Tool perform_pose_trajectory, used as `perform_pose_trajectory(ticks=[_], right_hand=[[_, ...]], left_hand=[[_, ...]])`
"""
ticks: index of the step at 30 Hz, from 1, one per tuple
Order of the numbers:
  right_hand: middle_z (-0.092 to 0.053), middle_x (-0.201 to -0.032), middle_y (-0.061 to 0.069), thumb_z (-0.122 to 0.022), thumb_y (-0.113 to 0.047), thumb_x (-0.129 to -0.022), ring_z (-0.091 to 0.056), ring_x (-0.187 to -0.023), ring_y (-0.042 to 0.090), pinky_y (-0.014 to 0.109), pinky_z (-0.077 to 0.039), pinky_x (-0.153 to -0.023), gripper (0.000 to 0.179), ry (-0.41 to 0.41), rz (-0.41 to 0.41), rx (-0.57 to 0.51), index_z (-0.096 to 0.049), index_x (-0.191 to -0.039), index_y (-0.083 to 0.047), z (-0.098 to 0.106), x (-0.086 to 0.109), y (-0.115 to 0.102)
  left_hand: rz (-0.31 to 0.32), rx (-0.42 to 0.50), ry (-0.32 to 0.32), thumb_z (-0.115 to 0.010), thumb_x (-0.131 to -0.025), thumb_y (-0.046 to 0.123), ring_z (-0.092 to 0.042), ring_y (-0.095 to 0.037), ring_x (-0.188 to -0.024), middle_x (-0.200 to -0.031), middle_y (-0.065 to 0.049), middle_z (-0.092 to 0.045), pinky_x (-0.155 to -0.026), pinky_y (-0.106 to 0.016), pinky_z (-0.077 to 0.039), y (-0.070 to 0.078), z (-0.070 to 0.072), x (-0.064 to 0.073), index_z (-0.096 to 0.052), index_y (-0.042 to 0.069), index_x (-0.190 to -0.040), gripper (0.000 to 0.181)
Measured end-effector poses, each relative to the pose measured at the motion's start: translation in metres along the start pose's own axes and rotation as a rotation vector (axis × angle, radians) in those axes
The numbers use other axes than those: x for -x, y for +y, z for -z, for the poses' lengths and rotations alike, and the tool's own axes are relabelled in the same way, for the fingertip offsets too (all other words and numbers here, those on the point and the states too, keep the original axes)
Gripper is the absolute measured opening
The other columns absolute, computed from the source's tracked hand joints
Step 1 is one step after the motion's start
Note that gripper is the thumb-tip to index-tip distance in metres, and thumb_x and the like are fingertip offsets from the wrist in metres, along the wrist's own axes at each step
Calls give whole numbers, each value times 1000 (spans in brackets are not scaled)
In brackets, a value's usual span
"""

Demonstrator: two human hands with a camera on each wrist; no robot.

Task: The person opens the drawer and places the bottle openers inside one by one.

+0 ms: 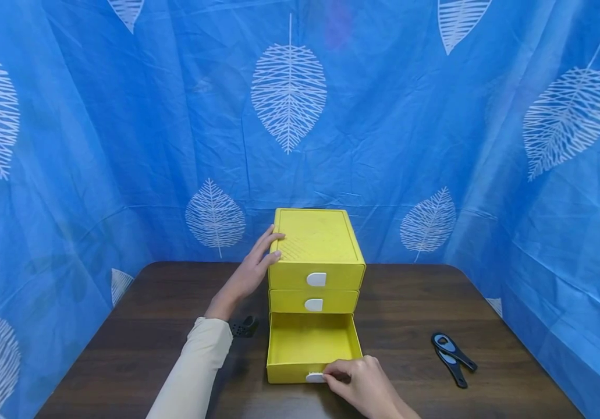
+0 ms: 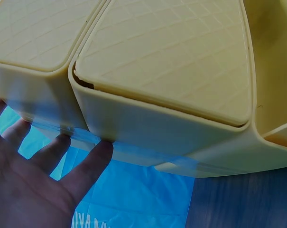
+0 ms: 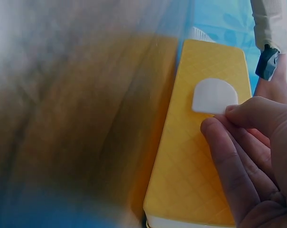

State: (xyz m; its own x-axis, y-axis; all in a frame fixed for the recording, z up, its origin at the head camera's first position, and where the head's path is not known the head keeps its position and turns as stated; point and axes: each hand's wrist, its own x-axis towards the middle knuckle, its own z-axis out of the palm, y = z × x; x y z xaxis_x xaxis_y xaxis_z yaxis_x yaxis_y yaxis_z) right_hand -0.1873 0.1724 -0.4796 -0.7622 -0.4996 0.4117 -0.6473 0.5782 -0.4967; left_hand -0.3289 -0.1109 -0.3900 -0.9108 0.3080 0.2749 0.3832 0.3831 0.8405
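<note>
A yellow desktop drawer unit [image 1: 312,235] stands on the table, with three drawers bearing white tab handles. The bottom drawer [image 1: 312,343] is pulled out, and its visible inside holds nothing. My right hand [image 1: 365,384] pinches that drawer's white handle [image 3: 214,96] between thumb and fingers, as the right wrist view shows close up. On the unit's left side rests my left hand [image 1: 252,267], thumb and fingers at the top edge. In the left wrist view its spread fingers [image 2: 88,168] touch the side wall. The upper two drawers are closed.
To the right on the dark wooden table [image 1: 404,308] lie two black-and-grey handled tools [image 1: 451,358], overlapping, kind unclear. A small black object [image 1: 244,327] sits by my left wrist. Blue cloth [image 1: 362,145] with white leaf prints hangs behind and at both sides.
</note>
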Motion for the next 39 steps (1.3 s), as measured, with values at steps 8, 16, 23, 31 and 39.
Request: perform_pose_trajectory(ticks=[8,16,23,31,39], right_hand=[[-76,-79,-15,-82,-12,-87,-53,-66,-20,5,-44,-56,9,24,96,-6,-80,-87,-20,-2,8,-2],[-77,-77,-12,-84,-11,-84,-58,-63,-17,6,-45,-56,10,67,164,12,-80,-88,-19,-1,12,-1],[-77,-79,-13,-81,-18,-90,-65,-69,-12,8,-52,-60,3,139,111,-47,-81,-88,-20,12,7,-8],[-75,-82,-16,-86,-11,-83,-66,-71,-7,15,-56,-59,17,260,-13,-15,-78,-87,-26,33,-2,-3],[-76,-87,-14,-89,-7,-78,-69,-77,-3,20,-59,-67,26,362,-152,91,-78,-95,-23,52,-2,28]], left_hand=[[3,-1,2,-42,-108,51,-4,-29,-161,-174,10,-5,-121,-71,-15,-2,2,0,-38,32,-156,52],[-11,-12,-14,-43,-108,51,-4,-28,-161,-174,10,-5,-121,-70,-16,-1,-2,-5,-39,32,-156,52],[6,-3,0,-44,-107,53,-5,-27,-161,-173,12,-6,-121,-70,-16,1,-2,-5,-40,33,-155,52],[19,-11,-1,-43,-107,49,-4,-29,-161,-174,9,-5,-122,-69,-14,0,2,-3,-39,29,-156,53],[17,-13,-2,-43,-108,50,-4,-28,-161,-174,10,-4,-122,-69,-14,0,2,-2,-39,30,-156,53]])
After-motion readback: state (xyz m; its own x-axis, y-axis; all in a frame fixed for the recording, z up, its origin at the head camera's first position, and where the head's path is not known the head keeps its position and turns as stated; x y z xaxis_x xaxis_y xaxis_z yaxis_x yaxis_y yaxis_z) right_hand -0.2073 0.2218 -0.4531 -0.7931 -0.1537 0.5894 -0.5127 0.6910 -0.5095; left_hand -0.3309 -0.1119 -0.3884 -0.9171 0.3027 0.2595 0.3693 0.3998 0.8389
